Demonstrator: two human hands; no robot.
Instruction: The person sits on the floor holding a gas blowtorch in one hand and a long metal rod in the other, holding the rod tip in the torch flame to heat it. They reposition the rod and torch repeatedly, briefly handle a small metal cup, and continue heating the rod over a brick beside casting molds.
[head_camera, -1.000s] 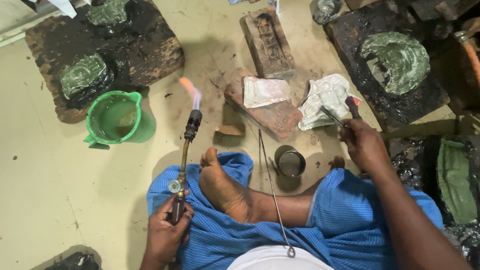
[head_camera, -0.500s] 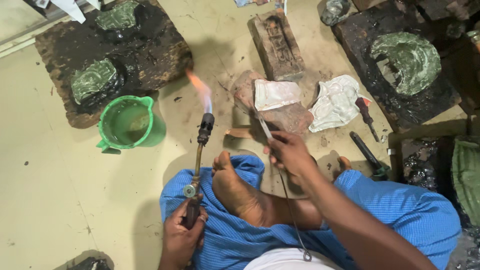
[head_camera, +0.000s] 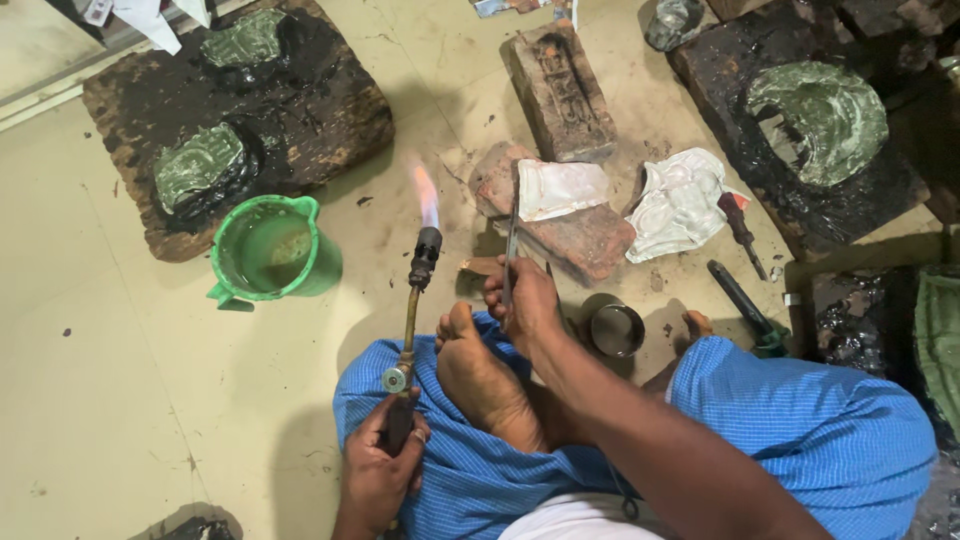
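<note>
Fingers of the left hand (head_camera: 378, 470) are wrapped tight around the handle of a gas torch (head_camera: 408, 335) at the lower middle of the frame, and the nozzle points up the picture with a small orange-blue flame (head_camera: 427, 196) burning at the tip. Right hand (head_camera: 525, 300) is pinched around a pair of long thin tweezers (head_camera: 511, 240), tips reaching up onto the pale metal sheet (head_camera: 560, 187) that lies on a reddish brick (head_camera: 580, 235) just above centre. Person's sitting cross-legged in a blue checked cloth (head_camera: 800, 420), bare foot (head_camera: 480, 375) resting between the two hands. Just right of the right hand there's a small round metal cup (head_camera: 616, 330) on the floor. Green plastic jug (head_camera: 265, 250) sits to the left of the flame, well apart from it. Further up: a second brick (head_camera: 557, 90), a crumpled white embossed piece (head_camera: 680, 205), and dark pitch-covered boards (head_camera: 300, 100) with greenish metal pieces stuck in them at upper left and upper right.
</note>
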